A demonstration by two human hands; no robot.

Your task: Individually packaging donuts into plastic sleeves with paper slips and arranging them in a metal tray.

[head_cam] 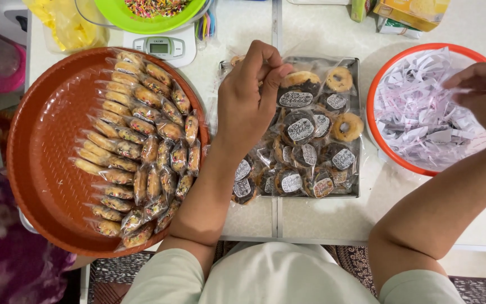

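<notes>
My left hand (250, 95) is closed on the top edge of a clear plastic packet holding a ring-shaped cookie (299, 84), above a metal tray (357, 126) of similar wrapped cookies with oval labels. My right hand (482, 93) reaches into an orange-rimmed bowl (383, 149) full of small cut paper slips (423, 115), fingers bent among the slips; whether it holds one I cannot tell.
A large brown round tray (40, 157) at the left carries rows of wrapped cookies (142, 152). Behind it stand a digital kitchen scale (164, 48), a green bowl of sprinkles (153, 11) and a yellow bag (66, 22). Boxes (409, 11) lie at the far right. Purple cloth (7, 247) shows at lower left.
</notes>
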